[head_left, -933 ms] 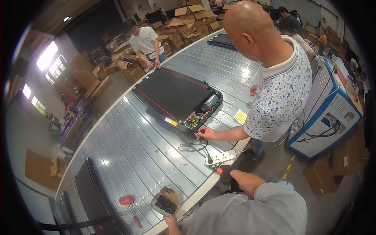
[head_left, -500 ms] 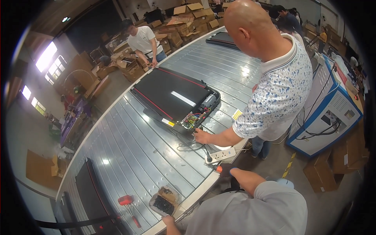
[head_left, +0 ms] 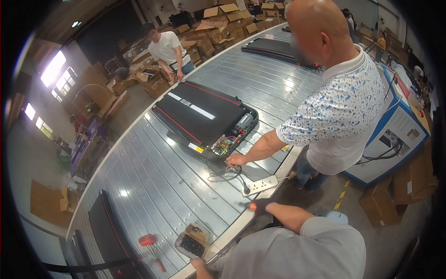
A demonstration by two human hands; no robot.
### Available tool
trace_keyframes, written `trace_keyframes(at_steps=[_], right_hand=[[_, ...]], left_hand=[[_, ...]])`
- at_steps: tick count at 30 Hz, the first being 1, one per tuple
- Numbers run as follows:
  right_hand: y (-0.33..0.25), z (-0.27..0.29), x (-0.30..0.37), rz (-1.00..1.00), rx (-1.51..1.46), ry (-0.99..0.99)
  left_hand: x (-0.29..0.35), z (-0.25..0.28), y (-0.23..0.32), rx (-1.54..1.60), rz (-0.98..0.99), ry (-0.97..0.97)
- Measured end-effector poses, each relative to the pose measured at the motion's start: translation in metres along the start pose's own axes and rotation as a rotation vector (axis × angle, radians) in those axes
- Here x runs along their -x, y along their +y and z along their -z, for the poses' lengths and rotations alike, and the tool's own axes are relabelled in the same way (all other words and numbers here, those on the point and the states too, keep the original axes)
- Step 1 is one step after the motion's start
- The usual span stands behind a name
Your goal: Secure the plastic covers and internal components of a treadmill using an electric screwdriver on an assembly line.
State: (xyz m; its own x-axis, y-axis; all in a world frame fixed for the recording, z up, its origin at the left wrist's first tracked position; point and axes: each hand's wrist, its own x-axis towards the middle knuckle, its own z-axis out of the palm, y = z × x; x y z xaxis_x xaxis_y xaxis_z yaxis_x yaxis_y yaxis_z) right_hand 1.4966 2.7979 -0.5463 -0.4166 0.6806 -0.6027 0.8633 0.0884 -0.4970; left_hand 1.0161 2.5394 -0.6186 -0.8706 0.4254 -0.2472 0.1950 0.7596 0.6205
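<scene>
My right hand point(head_left: 263, 206), in a dark glove, is closed round a hand tool with an orange part point(head_left: 252, 206); its blurred dark end points left over the table edge. My left hand point(head_left: 198, 264) is at the near edge, against a small open carton point(head_left: 192, 242) of tiny black parts; its fingers are mostly hidden. Left of the carton lies a red-headed tool point(head_left: 147, 240) with a thin shaft and red end. Farther off, a flat black treadmill point(head_left: 197, 114) with red side lines has its motor end uncovered, showing wires point(head_left: 226, 143). A co-worker's hand point(head_left: 237, 160) touches the cable there.
A white power strip point(head_left: 259, 186) with a black plug lies near the table edge. More black treadmills point(head_left: 106, 223) lie at left and far right point(head_left: 267, 48). One co-worker point(head_left: 341, 102) leans in from the right; another point(head_left: 169, 51) stands across the metal table point(head_left: 153, 186).
White marks on the treadmill's belt have shifted toward its far end. The treadmill appears slightly farther left in view. The near co-worker has turned and shifted right. My right hand's tool is lower and blurred.
</scene>
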Motion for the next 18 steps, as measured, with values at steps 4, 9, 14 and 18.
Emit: trace_keyframes(at_steps=[4,9,14,18], right_hand=[[-0.041,-0.003,-0.012,0.171,0.071,-0.086],[-0.017,0.000,-0.030,0.105,0.053,-0.080],[-0.016,0.023,-0.012,0.105,0.012,-0.166],[-0.010,0.032,0.005,0.043,0.020,-0.076]], left_hand=[[0.004,-0.001,0.014,-0.134,0.192,-0.208],[0.005,-0.014,0.025,0.014,0.070,0.025],[0.013,0.002,0.020,0.120,0.166,0.045],[0.035,0.006,0.041,0.206,0.273,-0.106]])
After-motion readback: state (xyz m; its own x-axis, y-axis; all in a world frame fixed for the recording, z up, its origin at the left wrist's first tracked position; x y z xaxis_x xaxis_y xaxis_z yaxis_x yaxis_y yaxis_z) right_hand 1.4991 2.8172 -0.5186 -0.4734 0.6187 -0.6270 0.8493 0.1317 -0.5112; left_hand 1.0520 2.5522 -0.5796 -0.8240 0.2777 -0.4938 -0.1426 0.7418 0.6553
